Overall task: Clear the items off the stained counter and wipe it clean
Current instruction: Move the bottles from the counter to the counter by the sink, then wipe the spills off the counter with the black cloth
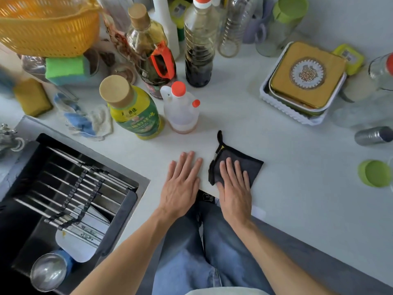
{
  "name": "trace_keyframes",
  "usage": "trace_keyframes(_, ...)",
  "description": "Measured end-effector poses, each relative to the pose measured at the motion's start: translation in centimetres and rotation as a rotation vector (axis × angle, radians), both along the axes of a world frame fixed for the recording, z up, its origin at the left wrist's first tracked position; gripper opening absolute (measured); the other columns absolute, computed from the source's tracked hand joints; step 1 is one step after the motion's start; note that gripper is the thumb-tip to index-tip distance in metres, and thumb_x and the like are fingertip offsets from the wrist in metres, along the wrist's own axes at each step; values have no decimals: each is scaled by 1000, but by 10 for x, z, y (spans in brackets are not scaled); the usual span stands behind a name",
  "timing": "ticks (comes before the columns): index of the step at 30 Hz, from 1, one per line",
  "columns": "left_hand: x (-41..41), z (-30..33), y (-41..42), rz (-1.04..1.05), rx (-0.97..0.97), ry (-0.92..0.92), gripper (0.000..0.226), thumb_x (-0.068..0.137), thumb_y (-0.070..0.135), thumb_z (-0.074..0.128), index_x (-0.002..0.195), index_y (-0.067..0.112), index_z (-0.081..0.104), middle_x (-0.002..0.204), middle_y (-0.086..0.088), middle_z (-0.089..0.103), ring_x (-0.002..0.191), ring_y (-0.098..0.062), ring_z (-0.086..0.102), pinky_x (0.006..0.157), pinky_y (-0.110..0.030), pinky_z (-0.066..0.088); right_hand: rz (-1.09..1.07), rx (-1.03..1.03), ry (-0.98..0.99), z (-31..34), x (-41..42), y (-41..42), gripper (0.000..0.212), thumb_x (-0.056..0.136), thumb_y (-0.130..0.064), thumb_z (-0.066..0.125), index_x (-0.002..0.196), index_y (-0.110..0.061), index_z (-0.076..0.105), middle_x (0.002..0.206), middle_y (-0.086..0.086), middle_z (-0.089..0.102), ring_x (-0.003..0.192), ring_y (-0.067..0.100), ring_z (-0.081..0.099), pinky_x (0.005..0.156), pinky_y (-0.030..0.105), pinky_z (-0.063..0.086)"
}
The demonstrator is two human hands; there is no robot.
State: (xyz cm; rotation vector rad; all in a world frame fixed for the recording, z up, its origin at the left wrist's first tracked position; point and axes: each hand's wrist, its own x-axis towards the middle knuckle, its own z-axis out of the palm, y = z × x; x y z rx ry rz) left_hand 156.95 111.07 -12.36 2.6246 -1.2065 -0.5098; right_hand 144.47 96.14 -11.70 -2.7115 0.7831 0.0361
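Note:
A folded black cloth (251,165) lies on the white counter (265,133) near its front edge. My right hand (235,188) presses flat on the cloth with straight fingers. My left hand (180,184) rests flat on the bare counter just left of the cloth, holding nothing. Behind my hands stand a green-yellow bottle with a tan cap (133,109) and a small white bottle with a red cap (180,107).
Dark sauce bottles (198,52) and clear bottles crowd the back. A gold tin sits in a white tray (293,116) at right, with a silver can (373,136) and green lid (375,173). The sink (70,201) with a rack is at left; sponges, rags and an orange basket (49,26) behind it.

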Motion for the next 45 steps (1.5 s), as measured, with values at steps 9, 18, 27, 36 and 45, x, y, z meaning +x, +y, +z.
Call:
trace_keyframes(9,4,42,-4,146,-62,257,59,113,49,27,167,27,22,175,9,14,164,-13,-4,132,-31,5,-300,485,-83,47,4,-42,32,109,-35,44,120,-15,67,93,-2,75,95,34,68,73,34,40)
trace_keyframes(18,-29,75,43,133,8,428,29,109,35,46,128,32,68,125,16,73,110,-11,69,93,-23,51,-435,782,-27,93,-40,-72,48,100,-49,58,71,-16,38,57,-13,35,55,6,34,58,32,31)
trace_keyframes(27,-36,59,83,17,239,517,28,107,33,48,128,34,66,113,10,77,99,-14,71,86,-30,58,-626,757,-24,96,-135,-13,38,102,-39,60,73,-17,49,63,-11,43,60,9,41,58,28,33)
trace_keyframes(36,-77,56,17,-379,410,502,30,108,31,45,121,31,72,117,11,77,109,-18,71,91,-31,55,-1247,747,-78,69,-295,91,24,105,-30,58,89,-14,66,84,1,69,79,19,63,64,30,43)
trace_keyframes(45,-193,58,-101,-685,468,517,31,107,36,42,122,37,70,118,15,72,100,-8,64,79,-21,44,-1670,807,-117,59,-416,213,21,106,-20,55,87,-15,60,80,7,67,79,25,62,65,35,42)
